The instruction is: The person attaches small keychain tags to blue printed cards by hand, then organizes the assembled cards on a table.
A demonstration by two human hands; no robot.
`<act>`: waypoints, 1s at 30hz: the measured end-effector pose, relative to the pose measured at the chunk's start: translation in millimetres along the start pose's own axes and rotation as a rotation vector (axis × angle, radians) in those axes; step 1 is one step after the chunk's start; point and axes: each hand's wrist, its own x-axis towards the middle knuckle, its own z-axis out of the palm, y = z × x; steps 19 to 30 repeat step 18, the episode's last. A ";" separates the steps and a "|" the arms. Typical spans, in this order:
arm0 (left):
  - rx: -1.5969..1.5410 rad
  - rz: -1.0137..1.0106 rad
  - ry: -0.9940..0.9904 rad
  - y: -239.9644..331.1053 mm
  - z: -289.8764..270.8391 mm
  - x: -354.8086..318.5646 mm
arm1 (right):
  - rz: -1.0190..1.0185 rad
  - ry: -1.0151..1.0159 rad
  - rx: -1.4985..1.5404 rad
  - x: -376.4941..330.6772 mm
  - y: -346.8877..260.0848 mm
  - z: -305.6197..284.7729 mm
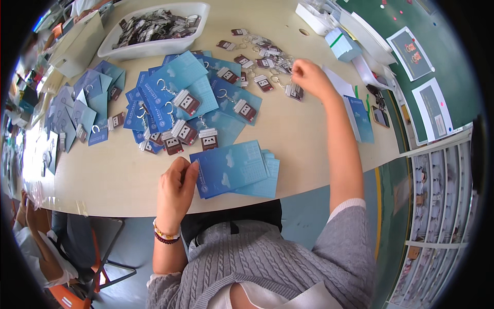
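My left hand (pixel 176 186) is closed at the left edge of a small stack of blue cards (pixel 231 167), its thumb and fingers pinching the top card's edge. The stack lies near the table's front edge. Farther off to the right, my right hand (pixel 310 77) is closed in a pinch over a keychain (pixel 294 92) with a dark brown and white tag. Its fingertips hide the ring. Around it lies a loose group of similar keychains (pixel 263 83). Left of centre is a heap of blue cards (pixel 175 74), with keychains attached to or lying on them.
A white bin (pixel 205 26) full of keychains stands at the back. More cards with keychains (pixel 67 116) spread at the far left. At right lie a blue leaflet (pixel 360 118), a phone (pixel 380 117) and a light-blue card stack (pixel 343 45). Another person (pixel 43 252) sits at lower left.
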 end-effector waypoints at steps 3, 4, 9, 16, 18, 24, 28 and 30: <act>-0.145 -0.060 0.023 3.2 1.8 -2.3 | 0.056 0.113 0.530 -17.0 -2.4 -6.3; -0.260 -0.053 0.006 2.9 3.7 -2.6 | 0.084 0.157 0.841 -22.8 -6.4 -6.6; -0.587 -0.117 -0.093 7.3 8.2 -0.4 | -0.007 0.181 1.340 -58.5 -60.1 -14.3; -0.749 -0.198 -0.109 2.1 5.0 -0.4 | 0.018 -0.425 1.079 -88.9 -159.4 -9.1; -0.867 -0.225 -0.128 -0.7 5.5 -2.1 | -0.050 -0.500 0.926 -94.5 -173.4 10.9; -0.867 -0.225 -0.128 -0.7 5.5 -2.1 | -0.050 -0.500 0.926 -94.5 -173.4 10.9; -0.867 -0.225 -0.128 -0.7 5.5 -2.1 | -0.050 -0.500 0.926 -94.5 -173.4 10.9; -0.867 -0.225 -0.128 -0.7 5.5 -2.1 | -0.050 -0.500 0.926 -94.5 -173.4 10.9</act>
